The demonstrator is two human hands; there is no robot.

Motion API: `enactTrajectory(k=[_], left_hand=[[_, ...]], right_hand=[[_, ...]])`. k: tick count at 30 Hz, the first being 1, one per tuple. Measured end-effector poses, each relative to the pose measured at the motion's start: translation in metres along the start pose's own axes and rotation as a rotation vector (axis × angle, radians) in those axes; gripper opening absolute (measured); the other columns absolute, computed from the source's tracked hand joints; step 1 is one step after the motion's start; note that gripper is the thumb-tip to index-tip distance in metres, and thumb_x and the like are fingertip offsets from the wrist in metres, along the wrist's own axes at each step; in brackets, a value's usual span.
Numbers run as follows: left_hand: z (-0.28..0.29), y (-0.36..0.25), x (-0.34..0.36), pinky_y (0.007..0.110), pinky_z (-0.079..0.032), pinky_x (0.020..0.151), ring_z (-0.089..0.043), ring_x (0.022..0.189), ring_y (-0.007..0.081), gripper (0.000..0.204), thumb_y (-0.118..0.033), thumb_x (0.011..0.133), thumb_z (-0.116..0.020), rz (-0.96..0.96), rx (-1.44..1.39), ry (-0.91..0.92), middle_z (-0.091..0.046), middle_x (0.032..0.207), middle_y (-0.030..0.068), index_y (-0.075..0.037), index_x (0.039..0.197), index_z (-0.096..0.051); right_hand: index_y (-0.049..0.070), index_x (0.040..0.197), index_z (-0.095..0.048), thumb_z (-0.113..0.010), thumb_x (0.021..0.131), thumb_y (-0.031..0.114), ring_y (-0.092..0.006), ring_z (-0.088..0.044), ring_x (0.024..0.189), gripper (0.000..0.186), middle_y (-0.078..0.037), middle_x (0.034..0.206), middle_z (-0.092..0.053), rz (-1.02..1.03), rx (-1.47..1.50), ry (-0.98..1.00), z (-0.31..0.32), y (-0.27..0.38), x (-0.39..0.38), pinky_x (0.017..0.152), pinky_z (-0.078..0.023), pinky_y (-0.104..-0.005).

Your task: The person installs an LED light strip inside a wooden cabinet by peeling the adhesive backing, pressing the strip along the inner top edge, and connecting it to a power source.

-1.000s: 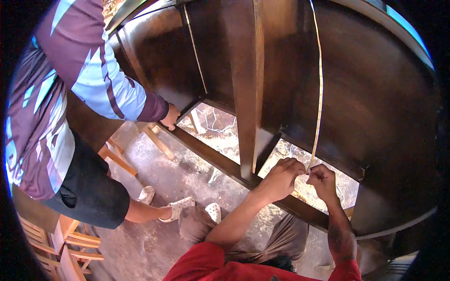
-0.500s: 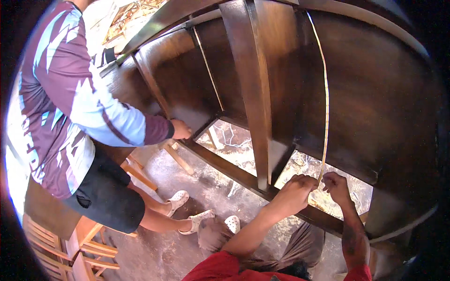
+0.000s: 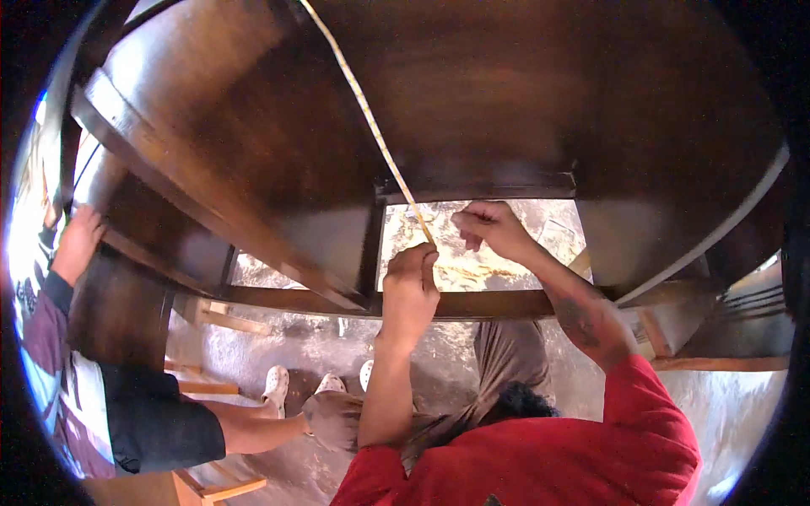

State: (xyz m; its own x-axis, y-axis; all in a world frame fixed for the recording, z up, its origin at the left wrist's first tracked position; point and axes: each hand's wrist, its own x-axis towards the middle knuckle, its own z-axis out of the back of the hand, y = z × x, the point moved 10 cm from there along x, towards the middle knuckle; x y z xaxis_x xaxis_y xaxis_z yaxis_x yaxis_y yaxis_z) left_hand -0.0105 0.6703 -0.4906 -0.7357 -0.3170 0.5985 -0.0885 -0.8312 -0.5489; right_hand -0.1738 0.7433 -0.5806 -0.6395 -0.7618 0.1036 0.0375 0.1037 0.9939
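My left hand (image 3: 409, 287) is pinched on the lower end of a thin yellow-white measuring tape (image 3: 375, 126), which runs up across a dark brown wooden panel (image 3: 489, 93) to the top edge. My right hand (image 3: 489, 228) is just right of that end, off the tape, with loosely bent fingers apart and nothing visible in them. Both are over a rectangular opening (image 3: 540, 244) in the dark wooden piece, through which bright, littered ground shows. A dark rail (image 3: 498, 301) crosses below the opening.
Another person's hand (image 3: 80, 232) grips the piece's edge at the far left, above their dark shorts (image 3: 160, 422). A long wooden divider (image 3: 202, 202) slants down the left. Light wooden furniture (image 3: 215, 489) stands low on the left, on the concrete floor (image 3: 253, 346).
The view has swung rightward. My right hand has moved off the tape and loosened its fingers, while my left stays on it. The other person's hand is higher along the left edge.
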Motion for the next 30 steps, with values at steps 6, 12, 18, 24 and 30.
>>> enactTrajectory(k=[6, 12, 18, 24, 30], left_hand=[[-0.013, 0.027, -0.006, 0.032, -0.051, 0.062, -0.066, 0.07, 0.0223, 0.014, -0.001, 0.089, -0.065, 0.179, -0.173, -0.09, -0.067, 0.081, 0.0146, 0.001, 0.099, -0.055], [-0.025, 0.042, -0.01, 0.029, -0.05, 0.062, -0.062, 0.067, 0.0155, 0.019, 0.002, 0.087, -0.067, 0.272, -0.277, -0.126, -0.064, 0.075, 0.0102, 0.0, 0.096, -0.051], [-0.028, 0.044, -0.004, 0.029, -0.05, 0.063, -0.065, 0.069, 0.0172, 0.021, 0.003, 0.085, -0.069, 0.276, -0.26, -0.116, -0.065, 0.076, 0.0123, 0.0, 0.094, -0.05], [-0.023, 0.051, 0.003, 0.03, -0.051, 0.062, -0.069, 0.075, 0.0169, 0.013, 0.003, 0.087, -0.066, 0.236, -0.177, -0.087, -0.069, 0.078, 0.0146, 0.002, 0.094, -0.055], [-0.011, 0.071, 0.016, 0.026, -0.049, 0.065, -0.06, 0.072, 0.0097, 0.007, 0.005, 0.085, -0.065, 0.331, -0.278, -0.074, -0.068, 0.077, 0.0107, 0.003, 0.09, -0.061]], right_hand=[[-0.001, 0.096, -0.068, -0.066, 0.093, 0.026, -0.0115, -0.063, 0.065, 0.027, -0.006, 0.076, -0.066, -0.089, 0.05, 0.215, -0.034, 0.003, -0.005, 0.054, -0.05, -0.0257], [-0.002, 0.098, -0.068, -0.065, 0.092, 0.025, -0.0129, -0.064, 0.066, 0.028, -0.007, 0.079, -0.067, -0.186, 0.055, 0.23, -0.038, -0.007, 0.001, 0.055, -0.052, -0.0272], [-0.001, 0.097, -0.066, -0.065, 0.09, 0.022, -0.0132, -0.064, 0.07, 0.023, -0.006, 0.081, -0.066, -0.283, 0.061, 0.228, -0.038, -0.013, 0.006, 0.058, -0.052, -0.027], [0.0, 0.096, -0.064, -0.065, 0.089, 0.02, -0.0157, -0.065, 0.078, 0.021, -0.007, 0.087, -0.066, -0.212, 0.041, 0.174, -0.027, -0.025, 0.011, 0.062, -0.053, -0.0296], [-0.001, 0.104, -0.06, -0.067, 0.09, 0.032, -0.0192, -0.067, 0.078, 0.036, -0.01, 0.091, -0.065, -0.225, 0.15, 0.146, -0.038, -0.015, 0.011, 0.06, -0.055, -0.0324]])
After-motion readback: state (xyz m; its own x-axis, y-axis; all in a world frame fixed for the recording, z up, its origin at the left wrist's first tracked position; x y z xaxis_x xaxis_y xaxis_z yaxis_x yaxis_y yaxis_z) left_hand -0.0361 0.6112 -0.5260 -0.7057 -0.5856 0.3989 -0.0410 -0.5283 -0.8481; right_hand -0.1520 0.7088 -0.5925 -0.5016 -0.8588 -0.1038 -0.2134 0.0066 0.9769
